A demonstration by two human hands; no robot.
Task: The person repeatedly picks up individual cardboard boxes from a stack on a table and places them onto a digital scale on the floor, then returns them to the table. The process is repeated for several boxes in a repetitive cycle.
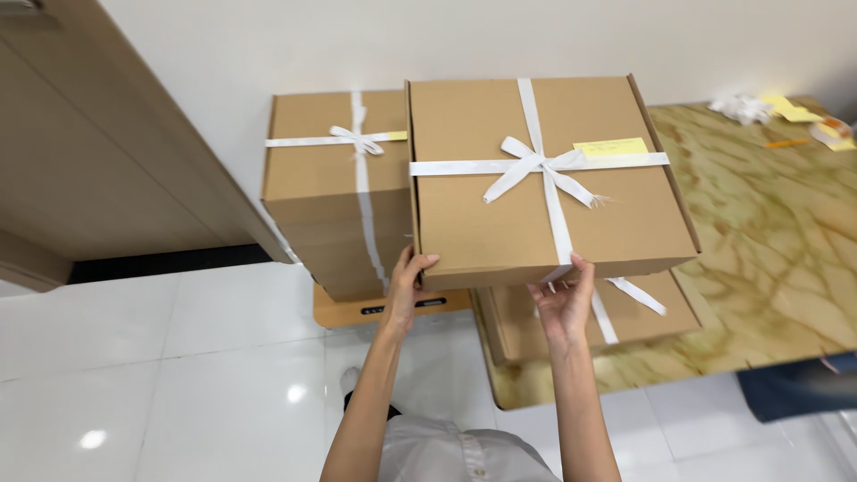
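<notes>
Left hand (406, 290) raised, fingers spread up against the near left corner of a flat cardboard box (544, 174), grasping it from below. Right hand (564, 299) up at the near edge further right, palm under the bottom, fingertips on the front wall just beside the ribbon, likewise gripping. Box held level in the air between both hands, above the floor and the table edge. Tied crosswise with a white ribbon (536, 165), bow on the lid, a small yellow note (611, 146) tucked beside the bow.

Directly beneath, partly hidden, a second flat box (643, 317) with a ribbon, lying on a marbled yellowish table (768, 268). To the left, a stack of boxes (335, 187), ribbon-tied with a bow on top, standing against the white wall on a wooden scale-like platform (393, 308). Further out, scraps of paper and yellow notes (794, 112) at the far table corner. Wooden door (107, 152) at left, glossy white floor tiles (178, 375) below.
</notes>
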